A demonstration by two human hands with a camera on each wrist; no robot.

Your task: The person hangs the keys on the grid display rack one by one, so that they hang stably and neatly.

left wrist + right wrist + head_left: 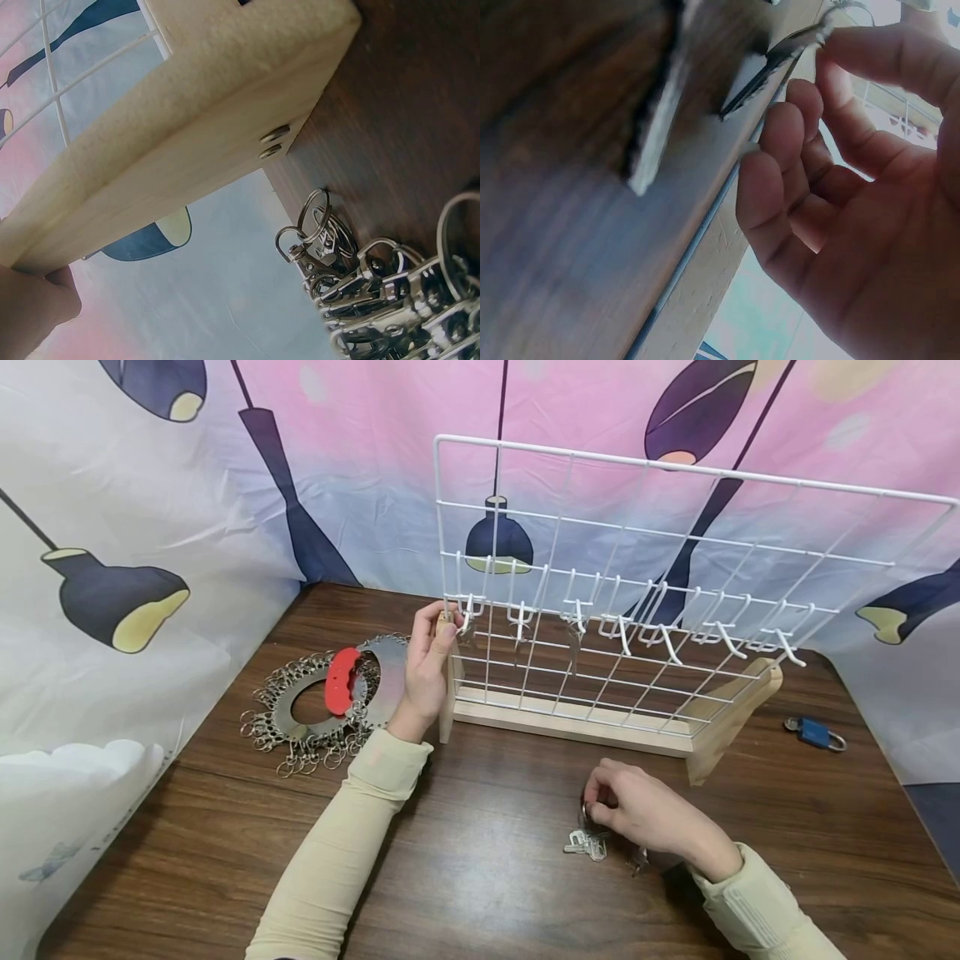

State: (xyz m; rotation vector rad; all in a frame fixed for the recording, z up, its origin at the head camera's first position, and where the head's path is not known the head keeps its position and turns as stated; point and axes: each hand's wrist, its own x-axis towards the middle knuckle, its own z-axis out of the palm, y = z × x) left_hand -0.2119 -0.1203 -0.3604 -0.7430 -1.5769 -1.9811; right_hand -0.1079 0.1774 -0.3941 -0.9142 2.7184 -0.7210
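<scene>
My left hand grips the upper end of the left wooden side piece of a white wire grid rack. In the left wrist view only part of that hand shows, at the lower left. Over the tabletop in front of the rack, my right hand pinches a key ring between thumb and forefinger. Silver keys hang or lie just below its fingertips; whether they touch the table I cannot tell. The right wrist view has a key close to the fingertips and a blurred one nearer the camera.
Several white hooks line the grid, and keys hang from the left ones. Left of the rack lies a metal ring with many clasps and a red handle. A blue padlock lies at the right.
</scene>
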